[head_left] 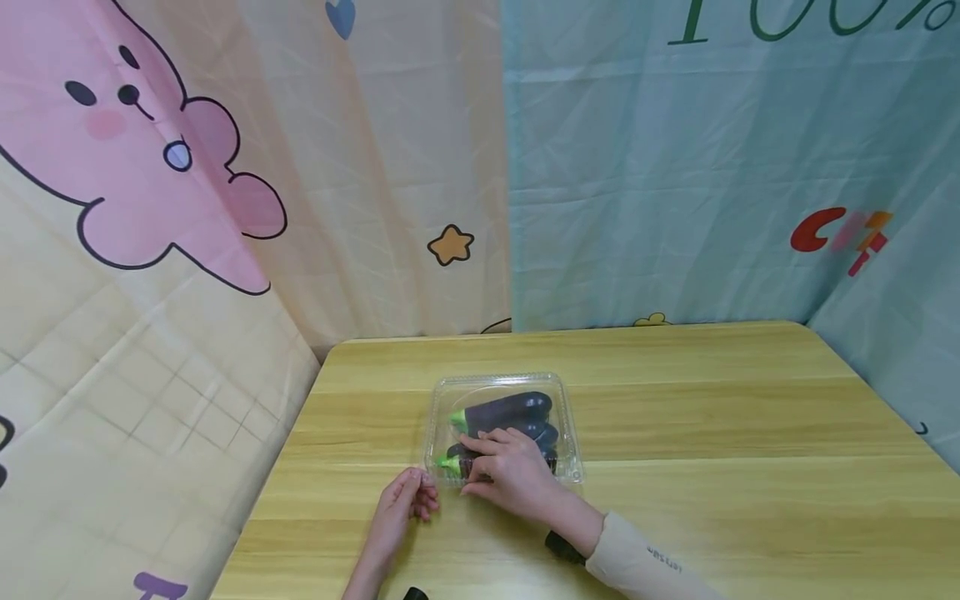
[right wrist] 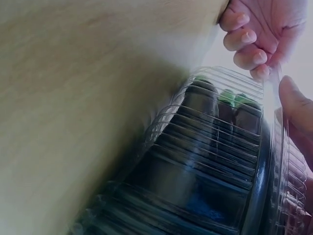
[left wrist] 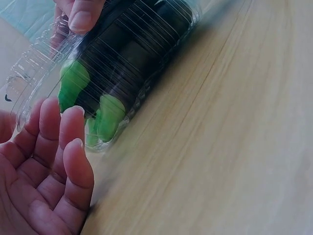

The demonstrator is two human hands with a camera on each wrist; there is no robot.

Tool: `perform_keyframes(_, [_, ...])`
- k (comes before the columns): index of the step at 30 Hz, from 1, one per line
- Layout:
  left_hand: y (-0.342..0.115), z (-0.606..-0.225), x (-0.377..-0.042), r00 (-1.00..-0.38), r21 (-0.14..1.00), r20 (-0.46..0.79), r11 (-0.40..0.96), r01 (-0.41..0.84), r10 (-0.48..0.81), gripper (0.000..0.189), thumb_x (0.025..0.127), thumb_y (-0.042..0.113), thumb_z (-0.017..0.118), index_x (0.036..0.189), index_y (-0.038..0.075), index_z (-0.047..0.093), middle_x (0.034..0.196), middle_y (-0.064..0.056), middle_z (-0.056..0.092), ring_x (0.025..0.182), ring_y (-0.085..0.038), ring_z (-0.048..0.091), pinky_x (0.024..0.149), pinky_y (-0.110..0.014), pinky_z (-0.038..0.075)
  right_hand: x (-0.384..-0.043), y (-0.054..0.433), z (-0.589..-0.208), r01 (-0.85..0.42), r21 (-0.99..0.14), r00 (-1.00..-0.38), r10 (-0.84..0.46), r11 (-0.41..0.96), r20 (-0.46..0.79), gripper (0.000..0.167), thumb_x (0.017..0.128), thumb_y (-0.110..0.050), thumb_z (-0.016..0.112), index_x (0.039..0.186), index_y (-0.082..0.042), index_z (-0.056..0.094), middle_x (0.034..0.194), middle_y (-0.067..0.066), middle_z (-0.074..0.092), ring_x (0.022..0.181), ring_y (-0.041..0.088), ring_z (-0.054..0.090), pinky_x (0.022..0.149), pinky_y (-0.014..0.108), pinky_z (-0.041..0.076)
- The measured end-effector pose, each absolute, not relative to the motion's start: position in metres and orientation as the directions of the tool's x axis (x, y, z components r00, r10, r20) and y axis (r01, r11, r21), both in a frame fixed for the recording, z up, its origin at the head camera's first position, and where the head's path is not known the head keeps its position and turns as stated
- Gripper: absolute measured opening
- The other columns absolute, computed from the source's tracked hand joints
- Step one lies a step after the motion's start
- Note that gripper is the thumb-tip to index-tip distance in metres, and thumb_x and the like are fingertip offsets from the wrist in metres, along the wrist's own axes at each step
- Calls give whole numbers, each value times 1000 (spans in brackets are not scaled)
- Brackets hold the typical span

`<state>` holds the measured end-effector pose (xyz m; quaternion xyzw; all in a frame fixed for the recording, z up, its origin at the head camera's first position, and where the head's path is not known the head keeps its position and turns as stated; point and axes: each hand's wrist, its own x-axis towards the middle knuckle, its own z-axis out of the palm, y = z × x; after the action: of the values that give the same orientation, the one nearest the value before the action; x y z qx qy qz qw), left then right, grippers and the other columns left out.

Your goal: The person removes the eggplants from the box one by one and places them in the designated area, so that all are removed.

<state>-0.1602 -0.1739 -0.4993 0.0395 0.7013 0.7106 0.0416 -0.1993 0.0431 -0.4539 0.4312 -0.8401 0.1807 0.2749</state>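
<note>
A clear plastic clamshell box [head_left: 442, 392] holds several dark eggplants [head_left: 506, 410] with green stem ends, lying side by side on the wooden table. At its near left corner my left hand [head_left: 401, 504] pinches the rim between thumb and forefinger, the other fingers loosely bent. My right hand [head_left: 517, 479] lies across the top of the lid. Its fingers reach over the lid, and its thumb [left wrist: 80, 19] touches the near rim. In the right wrist view the box's ribbed side [right wrist: 195, 147] shows close up, eggplants visible through it.
The light wooden table [head_left: 712, 467] extends to the right of the box. Printed curtains [head_left: 637, 167] hang behind it and along both sides. A dark strap or device [head_left: 564, 547] sits at the right wrist, and another dark piece [head_left: 415, 593] shows by the left forearm.
</note>
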Motion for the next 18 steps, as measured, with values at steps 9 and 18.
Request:
perform_keyframes(9, [-174, -501, -160, -993, 1000, 12, -16, 11, 121, 43, 105, 23, 34, 102, -18, 46, 86, -11, 56, 71, -15, 58, 61, -25, 49, -197, 42, -455, -807, -96, -507, -601, 583, 618, 22, 70, -41, 81, 64, -25, 67, 118, 3, 64, 101, 21, 64, 72, 28, 48])
perform_keyframes(18, [-174, -502, -161, -992, 1000, 20, -24, 17, 121, 44, 105, 24, 34, 101, -18, 48, 85, -9, 56, 70, -14, 59, 61, -25, 49, -194, 41, -458, -804, -37, -478, -608, 594, 634, 26, 76, -37, 78, 64, -20, 62, 116, 4, 64, 101, 20, 64, 61, 23, 37])
